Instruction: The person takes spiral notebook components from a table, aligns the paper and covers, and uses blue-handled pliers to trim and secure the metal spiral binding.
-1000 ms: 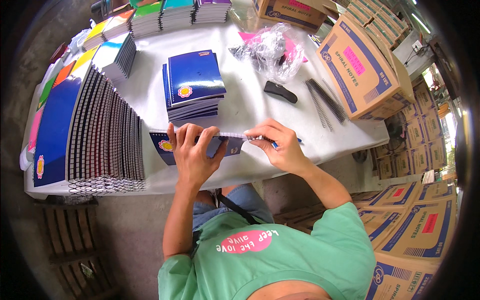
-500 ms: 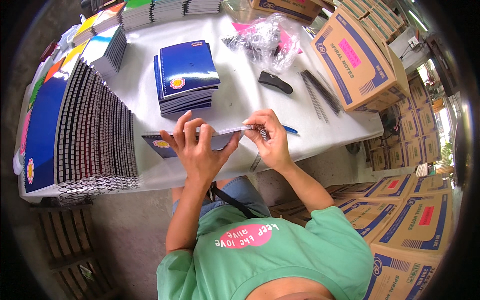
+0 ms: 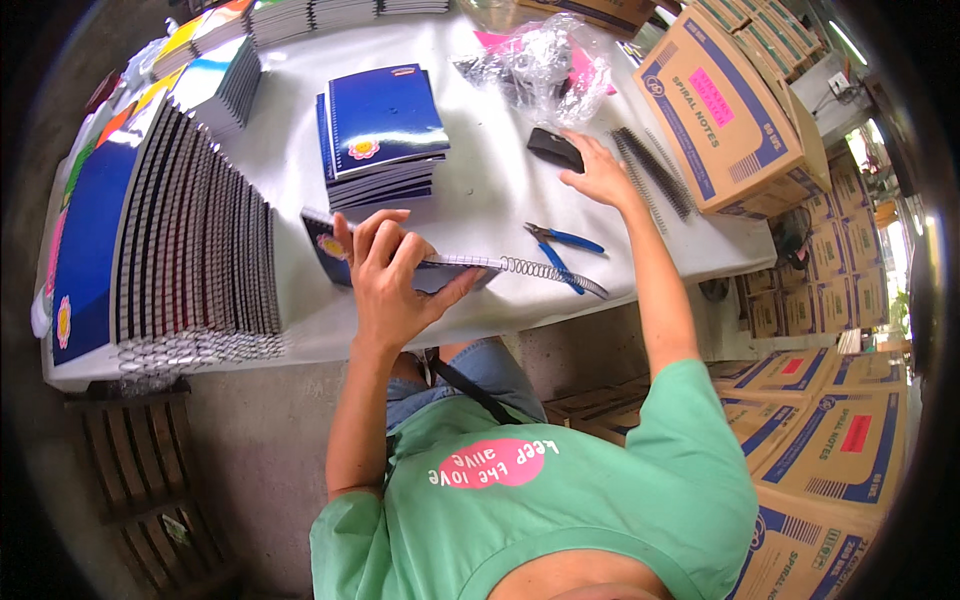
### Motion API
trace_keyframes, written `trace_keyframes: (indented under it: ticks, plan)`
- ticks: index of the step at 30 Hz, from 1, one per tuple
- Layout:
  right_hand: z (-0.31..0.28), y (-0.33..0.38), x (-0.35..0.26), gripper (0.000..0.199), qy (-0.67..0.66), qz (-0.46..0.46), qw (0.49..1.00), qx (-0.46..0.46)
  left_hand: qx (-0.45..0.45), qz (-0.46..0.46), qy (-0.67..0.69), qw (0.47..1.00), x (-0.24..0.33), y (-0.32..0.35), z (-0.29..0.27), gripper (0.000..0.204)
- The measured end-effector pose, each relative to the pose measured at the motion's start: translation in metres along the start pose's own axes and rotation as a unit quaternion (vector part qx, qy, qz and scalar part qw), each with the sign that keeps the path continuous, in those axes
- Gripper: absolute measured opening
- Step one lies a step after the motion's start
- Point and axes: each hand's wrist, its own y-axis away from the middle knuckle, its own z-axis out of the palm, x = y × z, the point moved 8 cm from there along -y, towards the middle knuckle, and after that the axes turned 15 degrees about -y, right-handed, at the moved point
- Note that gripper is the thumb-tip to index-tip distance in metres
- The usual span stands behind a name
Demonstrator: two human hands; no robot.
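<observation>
Cartons [image 3: 855, 430] are stacked on the floor to your right, and white sheeting covers the counter [image 3: 480, 190] before you. Your notebook [image 3: 325, 264] has a glossy dark-blue cover bearing a pink-and-yellow flower emblem; it is tilted above the counter's near edge, a pale page edge showing. From its right end projects a grey wire coil [image 3: 540, 268], passing over one handle of the pliers [image 3: 578, 241].

Count one notebook in hand, one coil projecting from it, one pair of blue-handled pliers, one black oblong object [image 3: 553, 148] and two blue stacks, one short [image 3: 385, 115], one tall [image 3: 200, 240].

Of your hands, the left [image 3: 388, 270] is closed on the notebook, thumb opposing bent fingers. The right [image 3: 600, 172], arm extended, is partly open at the black object's right end; whether it grips cannot be told.
</observation>
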Motion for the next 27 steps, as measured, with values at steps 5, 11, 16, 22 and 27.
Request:
trace_keyframes:
  ticks: [5, 11, 16, 22, 27]
  plan:
    - [0.062, -0.018, 0.073, 0.051, 0.058, 0.013, 0.998, -0.003, -0.032, 0.021, 0.024, 0.999, -0.007, 0.007, -0.005, 0.043]
    - [0.029, -0.002, 0.041, 0.038, -0.138, 0.125, 0.982, 0.01, -0.006, -0.028, -0.031, 0.999, 0.004, 0.023, -0.016, 0.049]
    - [-0.007, 0.053, -0.103, 0.023, -0.788, -0.106, 0.605, -0.036, 0.006, -0.042, -0.017, 0.999, 0.001, 0.027, -0.017, 0.051]
    - [0.007, 0.072, -0.134, 0.013, -0.699, -0.15, 0.69, -0.117, 0.002, -0.029, -0.018, 0.999, -0.001, 0.024, -0.014, 0.052]
    - [0.012, 0.056, -0.155, 0.015, -0.539, -0.162, 0.811, -0.163, 0.031, -0.031, -0.017, 0.999, -0.004, 0.023, -0.013, 0.052]
